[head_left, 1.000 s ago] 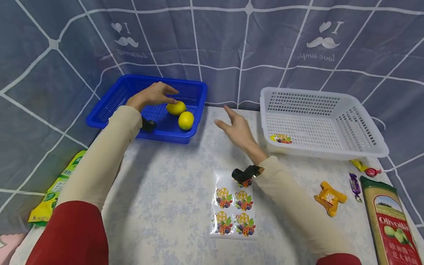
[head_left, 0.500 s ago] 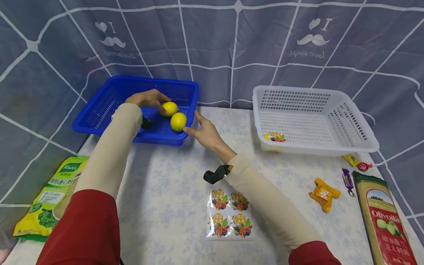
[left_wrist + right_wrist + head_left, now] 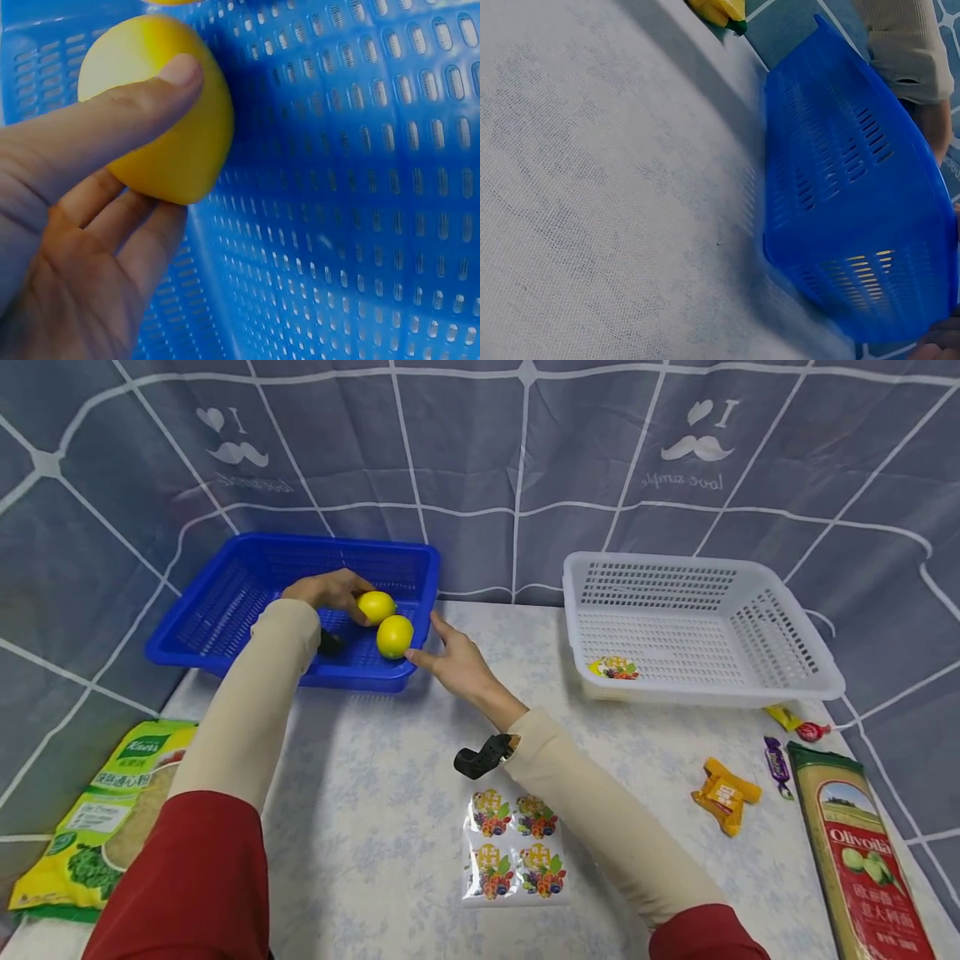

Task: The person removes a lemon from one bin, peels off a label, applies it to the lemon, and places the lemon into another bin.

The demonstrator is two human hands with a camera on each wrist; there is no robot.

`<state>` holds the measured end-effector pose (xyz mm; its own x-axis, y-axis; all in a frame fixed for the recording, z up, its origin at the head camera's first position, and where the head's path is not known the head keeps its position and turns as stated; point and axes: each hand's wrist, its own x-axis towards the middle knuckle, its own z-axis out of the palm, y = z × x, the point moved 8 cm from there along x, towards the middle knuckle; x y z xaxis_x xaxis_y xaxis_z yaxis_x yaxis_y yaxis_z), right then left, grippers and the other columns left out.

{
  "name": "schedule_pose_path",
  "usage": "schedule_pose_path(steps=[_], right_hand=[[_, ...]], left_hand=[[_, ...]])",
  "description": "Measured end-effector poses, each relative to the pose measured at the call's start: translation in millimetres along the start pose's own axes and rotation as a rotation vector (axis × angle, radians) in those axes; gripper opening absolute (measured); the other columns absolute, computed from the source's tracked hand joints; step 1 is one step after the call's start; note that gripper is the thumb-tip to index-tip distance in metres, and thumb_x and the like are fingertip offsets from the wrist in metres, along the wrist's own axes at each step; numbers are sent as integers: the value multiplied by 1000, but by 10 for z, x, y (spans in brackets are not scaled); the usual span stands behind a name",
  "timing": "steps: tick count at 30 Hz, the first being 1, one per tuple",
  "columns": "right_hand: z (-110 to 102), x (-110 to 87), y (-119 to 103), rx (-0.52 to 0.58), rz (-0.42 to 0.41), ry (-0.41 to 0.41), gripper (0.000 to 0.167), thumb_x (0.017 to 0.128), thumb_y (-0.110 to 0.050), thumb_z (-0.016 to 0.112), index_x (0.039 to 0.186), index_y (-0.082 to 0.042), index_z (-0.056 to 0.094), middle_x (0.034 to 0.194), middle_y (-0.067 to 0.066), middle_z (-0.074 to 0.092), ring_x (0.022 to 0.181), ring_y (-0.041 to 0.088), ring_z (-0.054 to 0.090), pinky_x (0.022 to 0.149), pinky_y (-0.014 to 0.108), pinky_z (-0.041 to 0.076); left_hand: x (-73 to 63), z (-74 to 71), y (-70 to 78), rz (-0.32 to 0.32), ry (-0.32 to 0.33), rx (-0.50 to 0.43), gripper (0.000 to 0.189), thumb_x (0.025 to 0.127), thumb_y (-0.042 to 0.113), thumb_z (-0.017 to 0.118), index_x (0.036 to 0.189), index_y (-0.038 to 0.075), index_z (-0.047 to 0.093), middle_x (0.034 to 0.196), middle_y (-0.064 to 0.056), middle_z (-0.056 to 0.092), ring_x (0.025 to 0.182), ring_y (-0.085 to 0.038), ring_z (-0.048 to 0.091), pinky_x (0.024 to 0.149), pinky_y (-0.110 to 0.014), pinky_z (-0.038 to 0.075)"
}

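Note:
My left hand (image 3: pixel 326 591) reaches into the blue plastic basket (image 3: pixel 300 680) and grips a yellow lemon (image 3: pixel 377 607). In the left wrist view the thumb lies across this lemon (image 3: pixel 202 142), with the other fingers beneath it. A second lemon (image 3: pixel 394 637) sits beside it in the basket, towards the front right corner. My right hand (image 3: pixel 461 670) touches the basket's right rim, thumb and index finger spread apart and fairly straight. From the right wrist, only its fingertips show at the edge of the basket (image 3: pixel 832 165).
To the right stands a white basket (image 3: pixel 705 695) with a fruit sticker (image 3: pixel 615 667) at its front left. A sheet of fruit stickers (image 3: pixel 516 852) lies in front. Candies (image 3: pixel 726 796) and a pasta pack (image 3: pixel 862 852) lie right, a yellow-green Knorr bag (image 3: pixel 97 818) left.
My left hand has lowered and closed around a lemon. The right hand has moved left from over the table to the blue basket's rim. The head view has shifted slightly.

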<state>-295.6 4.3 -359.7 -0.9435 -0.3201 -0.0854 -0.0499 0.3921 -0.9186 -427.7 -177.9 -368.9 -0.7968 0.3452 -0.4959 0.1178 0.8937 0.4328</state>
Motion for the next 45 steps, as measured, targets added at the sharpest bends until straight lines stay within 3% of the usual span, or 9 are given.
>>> schedule_pose_path(steps=[5,9,14,21,25,28,34,40,45], right_hand=[[-38,-3,1,-19,11,16,78,97,-30,63,157,-11,18,163,3,18,148,20,19,119,35,20],[-74,-6,7,-42,15,22,78,97,-31,63,158,-11,18,163,3,18,148,19,19,119,36,20],[-121,-14,10,-103,-13,7,80,96,-37,64,158,-12,19,162,2,19,148,18,19,119,36,20],[-424,-87,17,-229,-116,40,79,95,-38,65,156,-9,23,161,5,22,147,17,20,118,31,21],[-721,-156,32,-264,-157,86,76,95,-37,66,155,-12,28,160,5,27,146,19,25,117,34,26],[-902,-222,44,-251,-188,106,74,94,-32,68,155,-15,31,159,4,29,145,20,28,116,34,28],[-1053,-338,32,-206,-239,79,75,92,-30,72,155,-21,31,158,0,30,144,20,31,114,30,31],[-1098,-448,11,-142,-294,24,77,90,-22,74,154,-19,32,157,2,33,139,20,39,109,32,38],[-1145,-509,50,-53,-305,-4,76,87,-11,75,153,-14,35,155,5,37,136,21,44,102,28,45]], left_hand=[[-132,-130,-32,20,72,-43,68,93,13,68,149,-6,34,147,-30,38,129,-42,40,112,-56,29],[-261,-273,64,79,163,-117,71,93,16,70,151,-2,33,149,-27,38,129,-41,42,111,-53,32],[-453,-444,310,168,236,-168,76,91,17,72,153,2,30,152,-23,37,134,-40,41,112,-51,33],[-691,-464,802,286,237,-93,72,89,12,74,150,2,37,149,-22,43,132,-38,45,111,-50,34],[-799,-360,1135,356,219,-43,69,88,9,74,148,2,41,146,-20,47,127,-35,49,109,-48,37],[-807,-206,1380,413,204,21,68,87,9,76,147,3,44,144,-17,50,123,-32,51,107,-45,40],[-798,127,1781,528,163,83,68,84,7,79,144,4,48,138,-14,56,117,-26,56,104,-40,43],[-796,405,2034,607,128,73,67,83,6,79,142,0,49,136,-14,58,116,-24,59,99,-35,47],[-793,531,2114,613,141,36,68,82,7,80,142,-2,49,139,-15,55,117,-24,58,98,-32,48]])
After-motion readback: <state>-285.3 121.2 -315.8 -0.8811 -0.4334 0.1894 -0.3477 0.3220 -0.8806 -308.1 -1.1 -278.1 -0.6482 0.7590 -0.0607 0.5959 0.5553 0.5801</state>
